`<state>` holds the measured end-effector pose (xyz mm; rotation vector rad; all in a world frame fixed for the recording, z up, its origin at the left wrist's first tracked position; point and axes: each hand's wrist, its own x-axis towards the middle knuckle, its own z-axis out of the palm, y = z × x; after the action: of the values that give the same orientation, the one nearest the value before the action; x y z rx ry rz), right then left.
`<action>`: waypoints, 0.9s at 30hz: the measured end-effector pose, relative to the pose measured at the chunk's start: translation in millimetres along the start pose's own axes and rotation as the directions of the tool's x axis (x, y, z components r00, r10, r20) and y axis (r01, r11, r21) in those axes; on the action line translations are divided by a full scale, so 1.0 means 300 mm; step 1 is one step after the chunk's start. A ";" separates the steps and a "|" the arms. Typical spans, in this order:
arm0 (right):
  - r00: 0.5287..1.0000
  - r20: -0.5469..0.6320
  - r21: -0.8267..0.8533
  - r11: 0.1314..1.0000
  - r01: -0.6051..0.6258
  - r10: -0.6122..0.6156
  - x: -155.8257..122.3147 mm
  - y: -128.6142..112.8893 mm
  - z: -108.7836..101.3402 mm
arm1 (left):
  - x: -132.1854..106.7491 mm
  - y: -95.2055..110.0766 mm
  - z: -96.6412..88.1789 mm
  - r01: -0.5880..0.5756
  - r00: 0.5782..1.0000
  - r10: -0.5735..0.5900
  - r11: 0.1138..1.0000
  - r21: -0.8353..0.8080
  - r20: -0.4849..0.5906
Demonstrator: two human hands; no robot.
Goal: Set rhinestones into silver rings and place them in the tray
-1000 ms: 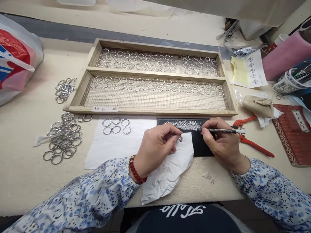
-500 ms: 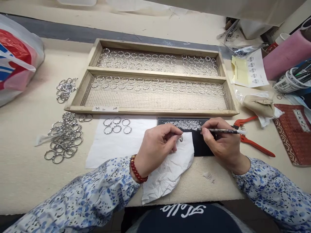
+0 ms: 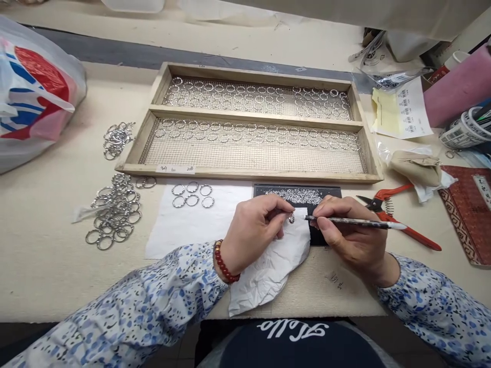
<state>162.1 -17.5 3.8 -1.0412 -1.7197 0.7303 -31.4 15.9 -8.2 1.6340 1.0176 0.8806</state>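
Note:
My left hand (image 3: 259, 230) pinches a small silver ring (image 3: 292, 218) between thumb and forefinger, above a crumpled white tissue (image 3: 268, 278). My right hand (image 3: 349, 232) is closed around a slim pen-like stick (image 3: 356, 222) with a pale tip, held close to the ring but apart from it. Behind both hands lies a black tray (image 3: 326, 192) with many tiny shiny rhinestones (image 3: 293, 196). Several finished-looking silver rings (image 3: 192, 200) rest in two rows on a white paper sheet (image 3: 164, 225) left of my left hand.
A wooden mesh frame (image 3: 249, 175) with rows of rings spans the back. Loose rings (image 3: 115, 212) are heaped at left, near a plastic bag (image 3: 42, 92). Red-handled pliers (image 3: 418, 235), a reddish pouch (image 3: 466, 214) and a cup of pens (image 3: 464, 130) stand at right.
My right hand has drawn the stick back from the rhinestones toward the ring, and the stick now lies at a different tilt. My left hand still holds the ring. The whole view has shifted slightly.

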 end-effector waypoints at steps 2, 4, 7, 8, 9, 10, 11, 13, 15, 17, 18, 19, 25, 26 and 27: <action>1.000 0.009 0.003 1.000 -0.008 0.008 0.001 0.001 0.000 | -0.001 0.002 0.000 0.001 1.000 -0.001 1.000 0.004 0.001; 1.000 0.011 0.004 1.000 -0.010 0.010 0.003 0.001 0.000 | -0.001 0.003 0.001 0.001 1.000 -0.001 1.000 0.005 0.001; 1.000 0.010 -0.011 1.000 0.002 -0.002 0.005 -0.002 -0.001 | -0.001 0.005 0.000 0.000 1.000 0.000 1.000 0.004 0.003; 1.000 0.011 -0.018 1.000 0.005 -0.005 0.005 -0.004 -0.002 | -0.001 0.005 0.000 0.002 1.000 -0.002 1.000 0.003 0.005; 1.000 0.012 -0.025 1.000 0.005 -0.004 0.005 -0.005 -0.002 | -0.001 0.004 0.000 0.003 1.000 -0.003 1.000 0.002 0.006; 1.000 0.013 -0.030 1.000 0.006 -0.005 0.005 -0.006 -0.003 | 0.000 0.003 -0.001 0.006 1.000 -0.006 1.000 0.002 0.007; 1.000 0.013 -0.035 0.999 0.008 -0.007 0.004 -0.006 -0.003 | 0.001 0.002 -0.001 0.008 1.000 -0.008 1.000 0.003 0.008; 1.000 0.011 -0.033 0.999 0.012 -0.012 0.003 -0.006 -0.003 | 0.003 0.001 -0.002 0.007 1.000 -0.007 1.000 0.006 0.007; 1.000 0.007 -0.024 1.000 0.012 -0.012 0.002 -0.004 -0.002 | 0.005 0.000 -0.002 0.008 1.000 -0.008 1.000 0.010 0.008; 1.000 0.009 -0.012 1.000 0.004 -0.004 0.002 -0.002 -0.001 | 0.006 0.002 -0.001 0.012 1.000 -0.012 1.000 0.008 0.008; 1.000 0.012 -0.007 1.000 0.000 0.000 0.002 -0.001 -0.001 | 0.006 0.003 -0.001 0.015 1.000 -0.015 1.000 0.008 0.006; 1.000 0.015 -0.004 1.000 -0.003 0.003 0.002 0.000 0.000 | 0.005 0.004 -0.001 0.018 1.000 -0.018 1.000 0.006 0.006; 1.000 0.010 -0.008 1.000 -0.004 0.004 0.002 0.000 0.001 | -0.001 0.008 0.001 0.033 0.999 -0.033 0.999 -0.002 0.011; 1.000 0.012 -0.003 1.000 -0.007 0.007 0.001 -0.001 0.001 | -0.001 0.007 0.000 0.033 0.999 -0.033 0.999 -0.001 0.010; 1.000 0.013 0.002 1.000 -0.011 0.011 0.001 -0.001 0.001 | -0.002 0.007 0.000 0.032 0.999 -0.032 0.999 -0.001 0.011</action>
<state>161.6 -17.5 4.1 -1.0472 -1.7251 0.7464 -31.1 15.1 -6.2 1.6159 1.0334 0.8498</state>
